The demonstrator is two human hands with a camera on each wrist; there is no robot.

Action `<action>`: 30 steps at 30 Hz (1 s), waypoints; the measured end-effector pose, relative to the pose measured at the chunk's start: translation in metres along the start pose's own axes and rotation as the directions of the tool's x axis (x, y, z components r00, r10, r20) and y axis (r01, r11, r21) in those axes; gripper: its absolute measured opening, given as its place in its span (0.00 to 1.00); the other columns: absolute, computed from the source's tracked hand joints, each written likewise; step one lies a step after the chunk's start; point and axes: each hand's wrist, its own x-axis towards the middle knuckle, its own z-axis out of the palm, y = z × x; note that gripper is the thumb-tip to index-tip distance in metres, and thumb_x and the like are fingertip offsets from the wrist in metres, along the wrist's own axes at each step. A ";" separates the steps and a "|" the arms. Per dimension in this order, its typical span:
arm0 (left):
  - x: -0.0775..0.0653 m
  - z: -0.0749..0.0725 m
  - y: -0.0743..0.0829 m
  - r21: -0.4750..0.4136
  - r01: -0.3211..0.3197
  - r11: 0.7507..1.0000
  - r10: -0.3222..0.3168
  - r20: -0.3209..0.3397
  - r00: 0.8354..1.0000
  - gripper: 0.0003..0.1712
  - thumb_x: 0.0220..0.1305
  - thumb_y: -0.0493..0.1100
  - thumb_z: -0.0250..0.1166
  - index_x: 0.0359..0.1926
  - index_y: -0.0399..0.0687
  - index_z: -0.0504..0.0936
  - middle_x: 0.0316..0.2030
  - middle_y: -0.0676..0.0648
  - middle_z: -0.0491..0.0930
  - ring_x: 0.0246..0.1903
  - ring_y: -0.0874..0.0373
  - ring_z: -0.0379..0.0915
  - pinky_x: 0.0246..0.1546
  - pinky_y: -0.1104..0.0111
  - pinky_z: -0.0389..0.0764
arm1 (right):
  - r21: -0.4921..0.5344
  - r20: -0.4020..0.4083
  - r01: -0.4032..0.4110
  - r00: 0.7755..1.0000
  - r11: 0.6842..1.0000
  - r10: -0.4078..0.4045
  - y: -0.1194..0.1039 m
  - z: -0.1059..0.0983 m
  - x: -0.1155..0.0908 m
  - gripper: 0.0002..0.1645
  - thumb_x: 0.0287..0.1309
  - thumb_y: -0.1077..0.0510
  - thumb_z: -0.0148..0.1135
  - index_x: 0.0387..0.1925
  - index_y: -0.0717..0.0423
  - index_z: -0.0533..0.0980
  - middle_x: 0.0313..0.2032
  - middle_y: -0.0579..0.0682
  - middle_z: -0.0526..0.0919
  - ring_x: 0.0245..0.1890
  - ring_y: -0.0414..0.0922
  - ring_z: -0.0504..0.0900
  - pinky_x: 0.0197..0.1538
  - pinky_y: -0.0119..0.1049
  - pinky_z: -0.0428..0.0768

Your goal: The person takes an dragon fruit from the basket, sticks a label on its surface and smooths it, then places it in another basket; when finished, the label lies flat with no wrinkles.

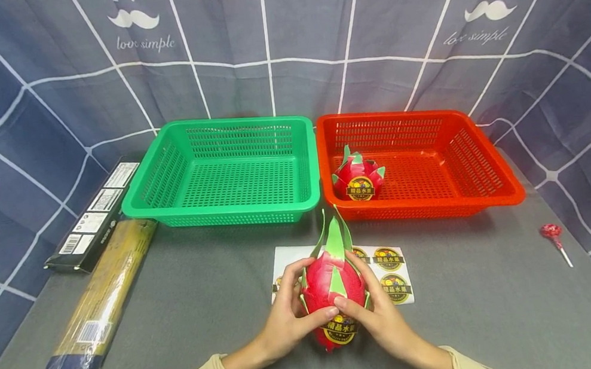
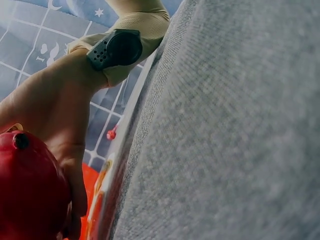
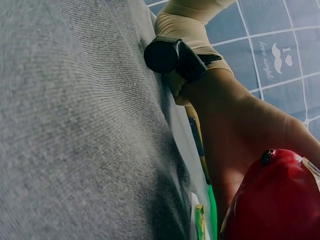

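A dragon fruit [image 1: 323, 281], pinkish red with green leaf tips, stands near the table's front middle with its leaves pointing away from me. My left hand [image 1: 286, 315] holds its left side and my right hand [image 1: 379, 311] its right side, fingers curved round it and thumbs meeting on top. Below the thumbs, a round black and gold sticker [image 1: 340, 331] is on the fruit's skin. Partly hidden behind the fruit lies a white sticker sheet [image 1: 281, 257] bearing several such labels. Both wrist views show the red fruit's dark tip end close up, with the opposite hand against it.
A green basket [image 1: 223, 212] stands at the back left. Beside it, a red basket [image 1: 432, 203] contains another labelled dragon fruit [image 1: 355, 172]. On the left lie a black box [image 1: 94, 216] and a packet of noodle-like sticks [image 1: 104, 295]. A lollipop [image 1: 551, 231] lies far right.
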 end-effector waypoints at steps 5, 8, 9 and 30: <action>0.000 -0.002 0.002 0.129 0.045 0.991 -0.047 0.011 0.999 0.37 0.55 0.39 0.62 0.62 0.52 0.53 0.48 0.36 0.72 0.44 0.60 0.75 0.40 0.68 0.80 | -0.006 0.007 -0.020 1.000 1.000 0.020 -0.002 -0.005 -0.001 0.38 0.57 0.61 0.54 0.67 0.41 0.52 0.58 0.57 0.64 0.48 0.39 0.74 0.46 0.32 0.77; 0.000 -0.004 0.002 0.196 0.046 0.980 -0.053 0.033 0.998 0.32 0.60 0.39 0.58 0.63 0.53 0.54 0.46 0.38 0.75 0.43 0.61 0.75 0.42 0.68 0.78 | -0.007 0.016 -0.048 0.999 0.999 0.048 -0.004 -0.011 -0.002 0.37 0.58 0.60 0.52 0.66 0.41 0.52 0.58 0.59 0.64 0.48 0.39 0.74 0.46 0.33 0.77; 0.001 -0.004 0.002 0.214 0.040 0.976 -0.049 0.040 0.998 0.30 0.62 0.39 0.56 0.63 0.53 0.55 0.48 0.39 0.74 0.43 0.61 0.75 0.42 0.68 0.78 | -0.019 0.017 -0.053 0.998 0.998 0.053 -0.004 -0.014 -0.003 0.36 0.58 0.60 0.52 0.66 0.41 0.52 0.58 0.59 0.64 0.47 0.39 0.74 0.46 0.33 0.77; 0.031 -0.008 0.001 0.477 -0.007 0.879 0.053 -0.083 0.995 0.25 0.59 0.41 0.60 0.57 0.47 0.65 0.51 0.40 0.73 0.48 0.47 0.73 0.49 0.60 0.75 | -0.298 0.089 0.134 0.990 0.945 -0.113 -0.052 -0.107 -0.021 0.41 0.54 0.68 0.51 0.68 0.47 0.50 0.61 0.37 0.59 0.48 0.32 0.73 0.33 0.37 0.80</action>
